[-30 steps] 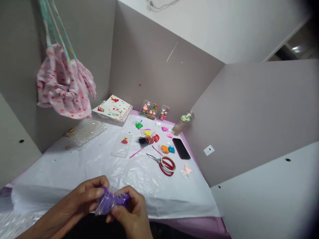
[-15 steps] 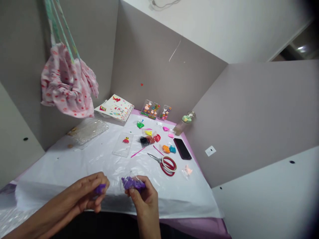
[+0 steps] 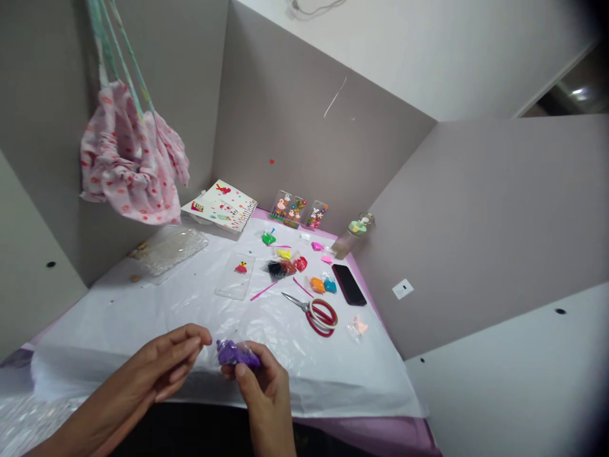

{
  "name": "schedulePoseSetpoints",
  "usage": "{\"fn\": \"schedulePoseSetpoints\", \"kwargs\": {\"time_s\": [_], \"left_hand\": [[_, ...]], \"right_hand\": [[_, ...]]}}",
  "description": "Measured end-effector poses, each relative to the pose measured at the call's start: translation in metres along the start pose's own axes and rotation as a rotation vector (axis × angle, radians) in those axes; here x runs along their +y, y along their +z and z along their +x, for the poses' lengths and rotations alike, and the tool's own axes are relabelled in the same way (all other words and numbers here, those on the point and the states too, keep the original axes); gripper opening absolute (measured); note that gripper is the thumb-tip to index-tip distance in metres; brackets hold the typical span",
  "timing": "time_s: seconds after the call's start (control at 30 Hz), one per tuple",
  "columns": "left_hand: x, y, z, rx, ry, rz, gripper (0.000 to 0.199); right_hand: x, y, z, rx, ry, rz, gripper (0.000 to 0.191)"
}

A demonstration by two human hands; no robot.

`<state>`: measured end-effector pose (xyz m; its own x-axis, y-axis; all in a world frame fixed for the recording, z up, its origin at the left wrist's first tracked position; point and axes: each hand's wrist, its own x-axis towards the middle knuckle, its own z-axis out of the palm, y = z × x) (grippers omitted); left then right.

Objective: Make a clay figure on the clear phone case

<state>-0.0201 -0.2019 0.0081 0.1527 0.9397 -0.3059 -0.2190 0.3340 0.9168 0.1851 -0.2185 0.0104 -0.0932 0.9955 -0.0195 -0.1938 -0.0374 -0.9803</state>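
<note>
My right hand grips a small clear bag of purple modelling clay between thumb and fingers, near the table's front edge. Just left of it is my left hand, palm turned inward, its fingers long and close together. A trace of purple clay shows at its fingertips; the rest of that piece is hidden by the fingers. Beyond the hands lies a clear flat case with a small red and yellow figure on it.
Red-handled scissors, pink modelling sticks, bagged orange clay and a phone lie on the white sheet. Behind stand a bottle, decorated clear cases and a notebook. Pink cloth hangs left.
My right hand has moved left with the bag, closer to my left hand. My left hand has turned and its fingers have straightened, so its purple piece is mostly out of sight.
</note>
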Motion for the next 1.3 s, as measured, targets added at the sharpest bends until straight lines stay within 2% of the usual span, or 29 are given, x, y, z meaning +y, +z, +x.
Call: {"fn": "schedulePoseSetpoints", "kwargs": {"time_s": [0.13, 0.27, 0.47, 0.57, 0.63, 0.8, 0.93, 1.07, 1.17, 1.3], "left_hand": [[0.001, -0.004, 0.0, -0.012, 0.195, 0.472, 0.037], [0.003, -0.007, 0.0, 0.036, 0.34, 0.668, 0.035], [0.004, -0.016, 0.001, -0.063, 0.358, 0.794, 0.036], [0.007, -0.012, -0.002, -0.134, 0.375, 0.823, 0.032], [0.009, -0.005, -0.006, -0.136, 0.404, 0.8, 0.028], [0.01, 0.012, -0.016, -0.047, 0.515, 0.698, 0.018], [0.007, 0.016, -0.016, -0.041, 0.57, 0.745, 0.013], [0.007, 0.015, -0.012, -0.082, 0.636, 0.785, 0.013], [0.01, 0.014, -0.012, -0.056, 0.539, 0.721, 0.016], [0.016, 0.006, -0.011, -0.01, 0.241, 0.508, 0.021]], "right_hand": [[0.003, 0.004, -0.003, 0.035, -0.019, 0.003, 0.044], [0.008, 0.003, -0.005, 0.04, -0.039, -0.004, 0.043], [0.007, 0.001, -0.005, -0.033, -0.077, -0.048, 0.036], [0.009, -0.002, -0.005, -0.014, -0.073, -0.086, 0.037], [0.011, -0.005, -0.005, -0.02, -0.057, -0.102, 0.038], [0.016, -0.01, -0.005, -0.071, -0.05, -0.095, 0.036], [0.015, -0.007, -0.005, -0.063, -0.052, -0.122, 0.032], [0.015, -0.005, -0.004, -0.088, -0.046, -0.096, 0.027], [0.016, -0.006, -0.005, -0.081, -0.018, -0.049, 0.028], [0.009, -0.006, -0.006, -0.086, 0.001, -0.028, 0.029]]}}
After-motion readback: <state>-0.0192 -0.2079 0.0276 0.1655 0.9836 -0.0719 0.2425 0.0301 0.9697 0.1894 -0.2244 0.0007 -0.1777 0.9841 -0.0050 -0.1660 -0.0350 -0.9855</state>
